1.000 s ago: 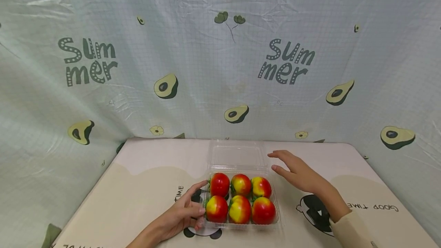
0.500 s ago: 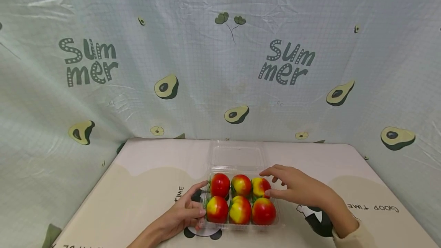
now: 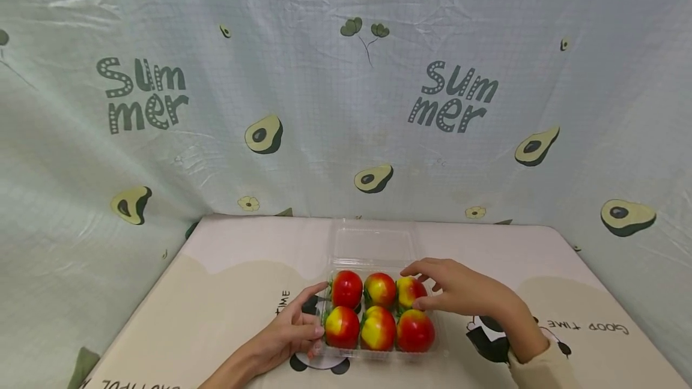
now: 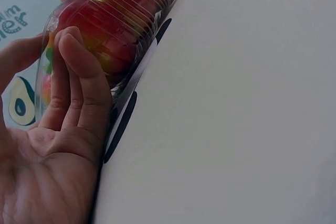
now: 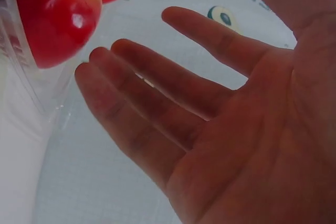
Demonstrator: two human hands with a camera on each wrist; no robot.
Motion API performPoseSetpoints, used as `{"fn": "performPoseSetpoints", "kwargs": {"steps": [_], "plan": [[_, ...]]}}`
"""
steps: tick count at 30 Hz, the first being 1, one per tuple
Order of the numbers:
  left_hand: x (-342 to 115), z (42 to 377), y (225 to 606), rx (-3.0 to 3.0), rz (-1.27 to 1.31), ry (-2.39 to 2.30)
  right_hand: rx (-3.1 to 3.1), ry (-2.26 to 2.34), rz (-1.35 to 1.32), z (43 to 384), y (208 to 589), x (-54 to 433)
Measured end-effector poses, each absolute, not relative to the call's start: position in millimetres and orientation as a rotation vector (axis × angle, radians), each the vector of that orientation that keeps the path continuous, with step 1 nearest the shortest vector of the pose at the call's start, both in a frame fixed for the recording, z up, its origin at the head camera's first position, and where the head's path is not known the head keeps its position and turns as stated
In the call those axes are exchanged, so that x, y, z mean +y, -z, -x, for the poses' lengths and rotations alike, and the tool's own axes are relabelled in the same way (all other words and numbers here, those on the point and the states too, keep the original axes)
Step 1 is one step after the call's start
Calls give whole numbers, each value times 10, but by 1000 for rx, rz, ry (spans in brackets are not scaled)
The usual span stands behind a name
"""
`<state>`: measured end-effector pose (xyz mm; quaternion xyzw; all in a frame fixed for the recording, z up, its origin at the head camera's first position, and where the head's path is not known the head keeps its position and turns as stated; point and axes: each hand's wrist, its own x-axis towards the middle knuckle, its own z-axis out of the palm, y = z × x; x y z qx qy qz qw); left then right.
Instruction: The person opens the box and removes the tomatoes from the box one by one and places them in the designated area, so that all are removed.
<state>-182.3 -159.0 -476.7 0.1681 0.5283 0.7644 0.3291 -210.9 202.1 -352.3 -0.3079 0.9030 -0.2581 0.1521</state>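
A clear plastic clamshell box lies with its lid folded back. Inside, red-and-yellow tomato-like fruits with green stalk ends fill two rows. My left hand touches the box's left side, index finger stretched along the far part and thumb by the near left fruit. The left wrist view has its fingertips right at the clear wall. Over the far right fruit is my right hand, index finger and thumb apart on either side. Its other fingers extend beside the box in the right wrist view.
Beneath the box is a pale table mat printed with cartoon figures and lettering. A light curtain patterned with avocados and "summer" hangs behind the table and at both sides.
My right hand has come left and nearer from beside the lid to over the far right fruit, mostly before half a second ago. The left hand keeps its place at the box.
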Motion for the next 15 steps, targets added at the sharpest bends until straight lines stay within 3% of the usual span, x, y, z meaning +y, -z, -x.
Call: {"fn": "performPoseSetpoints", "kwargs": {"steps": [15], "plan": [[-1584,1820,4779,1390,-407,-2020,2673,648,862,2194,3690,1901]]}}
